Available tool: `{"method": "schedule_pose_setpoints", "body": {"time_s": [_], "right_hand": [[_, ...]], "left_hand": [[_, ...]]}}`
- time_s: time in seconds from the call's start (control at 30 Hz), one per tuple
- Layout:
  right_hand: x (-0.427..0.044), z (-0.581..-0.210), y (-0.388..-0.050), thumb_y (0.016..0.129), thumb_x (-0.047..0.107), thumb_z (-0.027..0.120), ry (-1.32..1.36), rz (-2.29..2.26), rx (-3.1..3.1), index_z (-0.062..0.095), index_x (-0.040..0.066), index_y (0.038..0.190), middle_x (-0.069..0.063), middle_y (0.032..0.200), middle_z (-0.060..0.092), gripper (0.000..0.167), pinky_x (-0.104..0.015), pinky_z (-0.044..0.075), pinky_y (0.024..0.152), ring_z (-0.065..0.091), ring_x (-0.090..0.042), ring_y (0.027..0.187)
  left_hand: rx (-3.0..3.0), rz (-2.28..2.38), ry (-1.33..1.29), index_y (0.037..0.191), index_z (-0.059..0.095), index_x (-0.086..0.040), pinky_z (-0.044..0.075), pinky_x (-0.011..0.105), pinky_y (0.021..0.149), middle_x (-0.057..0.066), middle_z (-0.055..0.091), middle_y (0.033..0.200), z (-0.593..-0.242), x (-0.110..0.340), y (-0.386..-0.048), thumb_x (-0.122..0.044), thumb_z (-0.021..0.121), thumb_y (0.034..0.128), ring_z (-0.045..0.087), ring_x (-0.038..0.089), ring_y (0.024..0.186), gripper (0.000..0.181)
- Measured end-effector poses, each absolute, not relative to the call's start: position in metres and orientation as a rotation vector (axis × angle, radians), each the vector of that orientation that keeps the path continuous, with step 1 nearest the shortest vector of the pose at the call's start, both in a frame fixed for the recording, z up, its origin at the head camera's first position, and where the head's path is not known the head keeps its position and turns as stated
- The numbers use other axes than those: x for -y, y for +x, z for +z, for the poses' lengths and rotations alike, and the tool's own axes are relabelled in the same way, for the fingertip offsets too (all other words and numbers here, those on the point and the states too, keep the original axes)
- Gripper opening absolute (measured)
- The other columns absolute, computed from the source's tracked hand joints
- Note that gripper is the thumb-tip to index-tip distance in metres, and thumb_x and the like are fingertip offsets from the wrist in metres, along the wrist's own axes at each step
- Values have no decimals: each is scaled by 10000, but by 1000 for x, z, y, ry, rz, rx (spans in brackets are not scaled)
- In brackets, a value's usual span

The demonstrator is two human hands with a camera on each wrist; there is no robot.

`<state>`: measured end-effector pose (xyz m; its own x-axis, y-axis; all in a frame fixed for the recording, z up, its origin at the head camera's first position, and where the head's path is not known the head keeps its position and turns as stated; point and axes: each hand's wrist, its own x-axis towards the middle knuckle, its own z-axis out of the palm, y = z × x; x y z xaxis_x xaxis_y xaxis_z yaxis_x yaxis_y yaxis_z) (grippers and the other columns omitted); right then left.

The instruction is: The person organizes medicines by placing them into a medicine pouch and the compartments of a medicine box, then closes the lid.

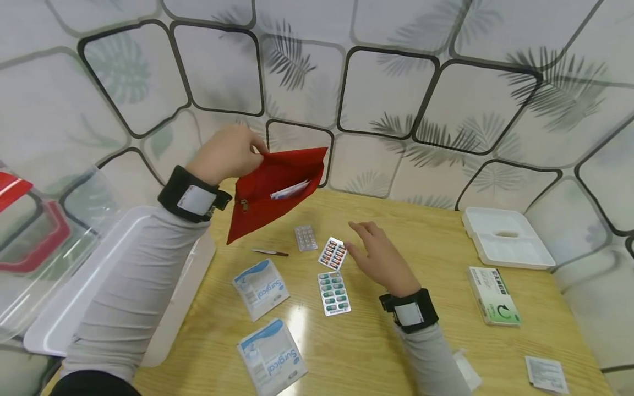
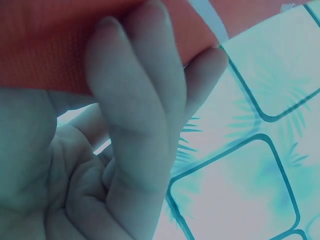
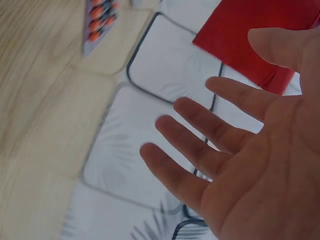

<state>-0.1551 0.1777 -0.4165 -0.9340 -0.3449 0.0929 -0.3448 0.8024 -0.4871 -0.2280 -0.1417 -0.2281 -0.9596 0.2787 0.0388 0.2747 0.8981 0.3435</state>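
Your left hand (image 1: 230,154), upper left of centre in the head view, pinches the top edge of a red fabric zip pouch (image 1: 269,179) between thumb and fingers. The pouch hangs tilted around the upper middle of the frame, its mouth gaping, with white packets (image 1: 289,190) showing inside. Your right hand (image 1: 378,258), just right of centre, holds nothing; the right wrist view shows its fingers spread, palm bare.

Nearest your right thumb lies a silver blister pack of red-and-black capsules (image 1: 333,253). Just below it is a silver blister pack of green capsules (image 1: 334,293), and to its upper left a clear-bubbled blister pack (image 1: 305,238). Under the pouch you have a slim, dark-handled tool (image 1: 269,253); below that, two white-and-blue packets marked "Surgical" (image 1: 261,289) lie one above the other, down to the bottom edge.

Farther out, a white plastic box (image 1: 173,324) fills the lower left, partly behind your left sleeve. At the right side of the wooden bench (image 1: 416,220) sit a white plastic tray (image 1: 510,253), a white-and-green carton (image 1: 494,297) below it, and a small white sachet (image 1: 546,374) at lower right.
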Motion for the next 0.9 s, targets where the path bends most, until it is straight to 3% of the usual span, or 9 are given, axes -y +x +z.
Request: {"method": "schedule_pose_setpoints", "body": {"time_s": [0.17, 0.23, 0.33, 0.53, 0.73, 0.9], "right_hand": [[-155, -406, -147, 1005, 302, 646, -780, -769, -2942, 655, 87, 1264, -87, 1141, 634, 337, -411, 537, 867, 638, -260, 1025], [-142, -404, -138, 984, 274, 680, -869, -728, -2898, 691, 97, 1151, -48, 1040, 652, 244, -360, 536, 797, 644, -214, 932], [-121, -408, -118, 960, 287, 709, -966, -652, -2792, 699, 117, 1097, -3, 976, 643, 218, -283, 512, 722, 612, -134, 838], [-86, -434, -81, 884, 409, 780, -1072, -463, -2669, 719, 198, 1142, 70, 996, 603, 339, -189, 444, 629, 498, -20, 745], [-72, -451, -61, 804, 575, 801, -1100, -402, -2653, 631, 213, 1342, 58, 1108, 580, 670, -172, 413, 599, 480, -14, 751], [-67, -456, -47, 762, 690, 760, -974, -323, -2744, 610, 128, 1187, 36, 912, 532, 721, -204, 384, 540, 449, -44, 688]], "left_hand": [[-3071, 554, 475, 1171, 749, -41, 434, 342, 625, 163, 678, 1093, -218, 149, -223, -102, 483, 936, 558, 283, 856, 360], [-3085, 565, 502, 1147, 755, -35, 448, 352, 646, 170, 685, 1093, -217, 153, -221, -103, 491, 938, 565, 290, 895, 343], [-3090, 573, 517, 1117, 763, -39, 458, 354, 646, 170, 706, 1054, -217, 161, -217, -100, 500, 937, 581, 291, 900, 325], [-3075, 629, 535, 1099, 762, -50, 465, 339, 606, 149, 730, 966, -223, 174, -205, -105, 509, 955, 633, 266, 785, 296], [-2995, 677, 471, 1167, 725, -59, 513, 340, 646, 146, 731, 1020, -229, 184, -194, -123, 512, 985, 675, 251, 801, 288], [-2977, 722, 479, 1179, 715, -47, 549, 348, 660, 145, 734, 1017, -239, 187, -187, -122, 527, 991, 685, 250, 796, 277]]}}
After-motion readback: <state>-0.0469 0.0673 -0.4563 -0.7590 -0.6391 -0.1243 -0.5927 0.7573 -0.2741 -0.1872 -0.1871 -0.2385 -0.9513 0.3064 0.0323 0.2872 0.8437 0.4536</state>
